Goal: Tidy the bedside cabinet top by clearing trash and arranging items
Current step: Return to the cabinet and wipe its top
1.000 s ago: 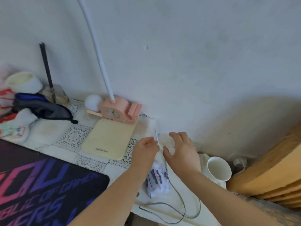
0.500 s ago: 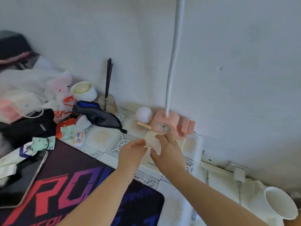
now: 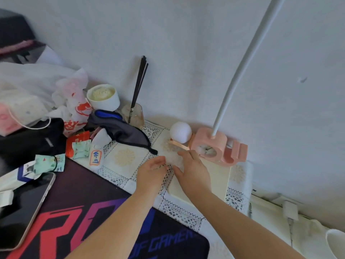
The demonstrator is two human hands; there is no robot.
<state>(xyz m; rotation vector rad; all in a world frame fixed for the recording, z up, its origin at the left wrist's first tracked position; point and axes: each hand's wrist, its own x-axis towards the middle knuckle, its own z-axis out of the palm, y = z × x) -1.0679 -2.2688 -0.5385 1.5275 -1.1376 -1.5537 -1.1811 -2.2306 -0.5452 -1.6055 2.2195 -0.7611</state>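
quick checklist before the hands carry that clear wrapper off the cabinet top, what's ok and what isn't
1. Both hands on the clear wrapper: ok, left hand and right hand pinch it from either side.
2. Wrapper lifted off the lace cloth: cannot tell, it is see-through.
3. Pink clock lamp base out of the way: not ok, it stands right behind the right hand.
4. White ball safe: not ok, it sits loose close behind the fingers.
5. Other trash cleared: not ok, mint wrappers lie at left.
6. Bin in sight: cannot tell.

Dark gaming mat (image 3: 104,227) in front; phone (image 3: 24,208) on it; grey wall (image 3: 196,53) behind.
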